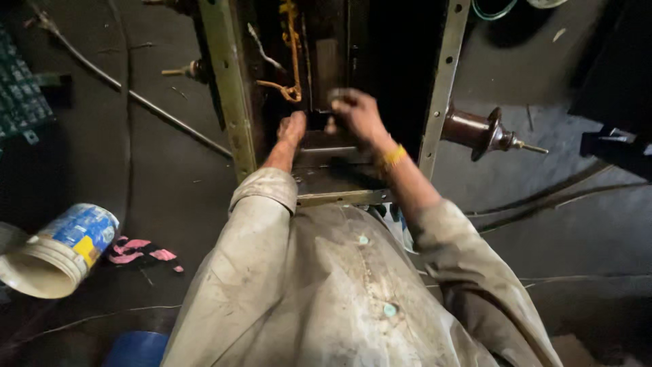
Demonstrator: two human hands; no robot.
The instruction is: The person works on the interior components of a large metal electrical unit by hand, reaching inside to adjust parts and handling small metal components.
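Nearest to the camera, a dirty pale shirt (326,292) with small buttons covers the person's chest and both arms. Beyond it, both arms reach into a dark metal frame (234,102) with two perforated uprights. Left hand (292,128) is pushed into the dark opening, fingers hidden, so I cannot tell if it grips something. Right hand (356,114), with a yellow band (392,156) at the wrist, is curled closed near a small dark part; what it holds is not clear. On the floor lie a tipped white bucket (58,251) at left and a brown insulator (482,132) at right.
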